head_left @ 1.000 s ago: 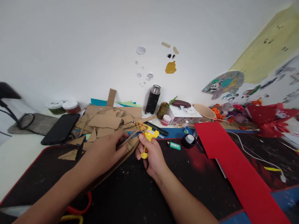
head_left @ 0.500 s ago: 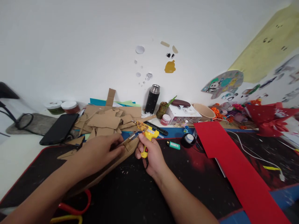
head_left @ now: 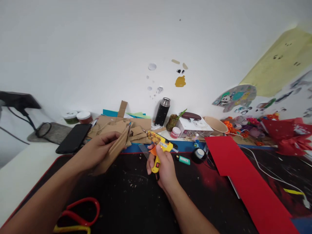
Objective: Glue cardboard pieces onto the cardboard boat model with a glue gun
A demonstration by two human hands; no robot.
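A folded brown cardboard piece [head_left: 113,152] is gripped in my left hand [head_left: 101,146], held tilted above the dark mat, left of centre. My right hand [head_left: 163,162] is wrapped round the handle of a yellow hot glue gun [head_left: 162,144], whose stained nozzle points up and left. A gap separates the nozzle from the cardboard piece. Behind both hands lies a pile of cardboard scraps [head_left: 138,125]. Part of my left hand's fingers is hidden behind the cardboard.
Scissors with red handles [head_left: 84,222] lie at the lower left. A black phone [head_left: 74,138] rests at the left, a black bottle [head_left: 162,112] stands by the wall, and a green lighter [head_left: 184,160] and red sheets [head_left: 246,175] lie to the right.
The cardboard piece has been raised and turned more upright in my left hand, away from the glue gun. My right hand and the gun have shifted slightly right and down. The view has tilted up.
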